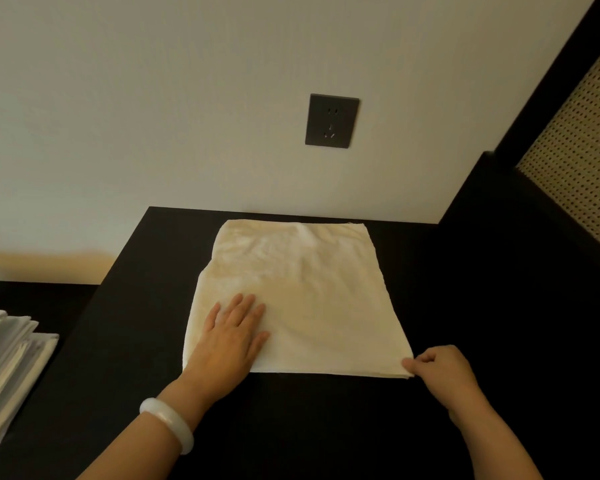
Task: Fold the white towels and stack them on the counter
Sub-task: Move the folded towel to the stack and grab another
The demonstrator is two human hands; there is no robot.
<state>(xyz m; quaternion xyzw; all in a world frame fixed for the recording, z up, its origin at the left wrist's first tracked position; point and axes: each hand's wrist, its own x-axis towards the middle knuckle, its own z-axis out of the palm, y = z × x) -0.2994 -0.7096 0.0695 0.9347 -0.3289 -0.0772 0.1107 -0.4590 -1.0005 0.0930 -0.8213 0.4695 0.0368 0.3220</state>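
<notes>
White towel (302, 299) on counter (326, 427), left hand (229, 341) spread flat, right hand (440, 372) pinching corner

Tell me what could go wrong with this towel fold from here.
The right hand pinches only the towel's near right corner, so the layers may slip apart when lifted. The left hand pressing flat may drag wrinkles. The far end already looks narrower, so the fold could finish crooked.
</notes>
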